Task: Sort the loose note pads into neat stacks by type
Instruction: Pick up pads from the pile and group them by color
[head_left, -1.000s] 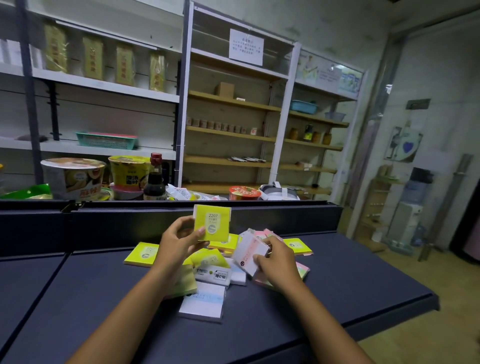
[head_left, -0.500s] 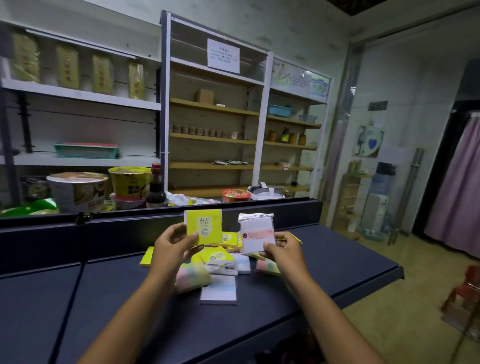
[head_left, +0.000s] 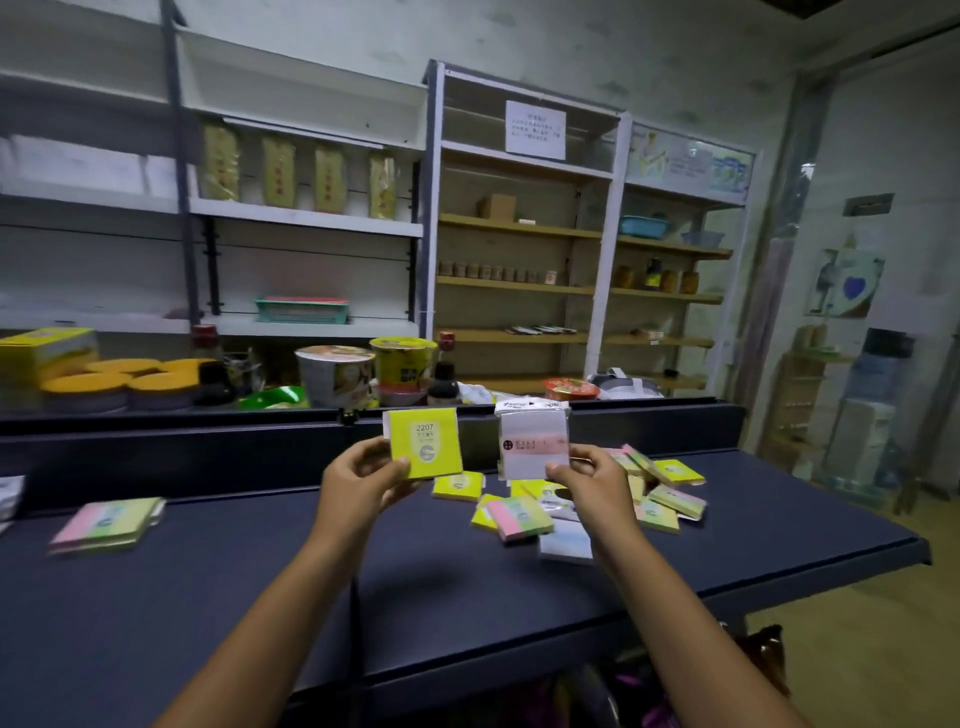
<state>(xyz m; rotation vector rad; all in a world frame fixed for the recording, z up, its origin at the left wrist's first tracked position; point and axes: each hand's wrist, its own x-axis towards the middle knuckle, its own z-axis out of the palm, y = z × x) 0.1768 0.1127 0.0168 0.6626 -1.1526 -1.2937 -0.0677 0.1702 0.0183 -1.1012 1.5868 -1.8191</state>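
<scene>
My left hand (head_left: 358, 480) holds a yellow note pad (head_left: 425, 441) upright by its lower left corner, above the dark counter (head_left: 260, 582). Beside it, my right hand (head_left: 592, 483) pinches a white wrapped pad with a pink band (head_left: 532, 441), also raised and facing me. Under and behind my right hand lies a loose pile of pads (head_left: 566, 506): yellow ones, pastel striped ones and a white one. A small stack of pastel striped pads (head_left: 106, 525) sits alone at the counter's left.
A raised black ledge (head_left: 208, 421) runs behind the counter, carrying noodle cups (head_left: 337, 374), a dark sauce bottle (head_left: 443, 382) and orange-lidded tubs (head_left: 119, 382). Shelving (head_left: 519, 260) fills the back wall. The counter's right edge (head_left: 914, 545) drops to the floor.
The view has swung left, revealing the striped stack at the left. Both hands have lifted their pads higher and side by side; the white pad left the pile a second ago.
</scene>
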